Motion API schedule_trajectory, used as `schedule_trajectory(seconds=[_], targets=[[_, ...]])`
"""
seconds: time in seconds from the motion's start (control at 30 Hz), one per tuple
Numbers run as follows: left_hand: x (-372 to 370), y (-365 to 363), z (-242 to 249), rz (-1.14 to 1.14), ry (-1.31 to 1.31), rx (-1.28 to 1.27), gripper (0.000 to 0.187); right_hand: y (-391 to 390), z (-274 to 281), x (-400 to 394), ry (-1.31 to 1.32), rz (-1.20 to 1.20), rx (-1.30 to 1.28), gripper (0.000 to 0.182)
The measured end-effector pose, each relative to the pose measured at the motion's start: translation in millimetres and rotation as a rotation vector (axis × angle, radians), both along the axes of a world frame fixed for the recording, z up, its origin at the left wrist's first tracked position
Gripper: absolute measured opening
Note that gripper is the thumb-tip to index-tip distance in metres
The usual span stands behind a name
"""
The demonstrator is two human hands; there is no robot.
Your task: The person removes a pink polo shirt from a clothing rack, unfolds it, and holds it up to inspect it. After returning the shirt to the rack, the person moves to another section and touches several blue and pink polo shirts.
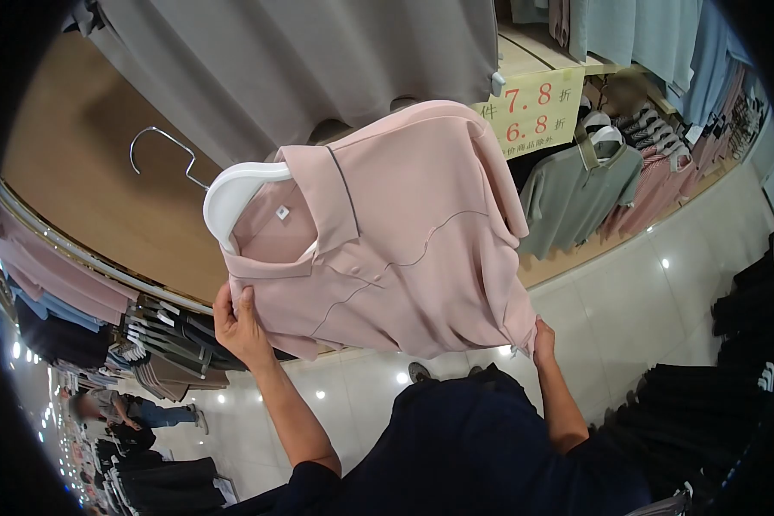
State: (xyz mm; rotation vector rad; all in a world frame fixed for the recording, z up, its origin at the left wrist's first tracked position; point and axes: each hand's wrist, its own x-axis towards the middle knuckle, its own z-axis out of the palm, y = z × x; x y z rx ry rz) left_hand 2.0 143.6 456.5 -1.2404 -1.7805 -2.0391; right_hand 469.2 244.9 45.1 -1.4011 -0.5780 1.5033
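A pink collared shirt (404,232) with dark piping hangs on a white hanger (225,199), held out in front of me and tilted so the hook (159,138) points to the upper left. My left hand (242,322) pinches the shirt at its shoulder, just below the collar, thumb on top. At the lower right edge of the shirt, my right hand (542,339) grips the pink fabric; its fingers are partly hidden. A small white label (282,212) shows inside the neck.
Grey garments (310,60) hang above the shirt. A yellow sign (537,112) with red numbers is at the upper right, near racked shirts (580,189). Dark clothes (662,421) hang at the lower right. Another person (133,411) stands at the far lower left.
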Motion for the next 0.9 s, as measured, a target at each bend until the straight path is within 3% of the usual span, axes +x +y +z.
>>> schedule_trajectory(seconds=[0.37, 0.67, 0.9], targets=[[-4.5, 0.3, -4.1, 0.008, 0.023, -0.018, 0.026, 5.0, -13.2, -1.0, 0.106, -0.076, 0.010, 0.038], [-5.8, 0.5, -5.2, 0.009, -0.008, -0.012, 0.025, 8.1, -17.6, -0.5, -0.032, 0.005, 0.009, 0.037], [-2.8, 1.5, -3.8, 0.021, -0.014, -0.005, 0.025, 9.2, -7.0, -9.2, 0.003, -0.056, 0.011, 0.033]])
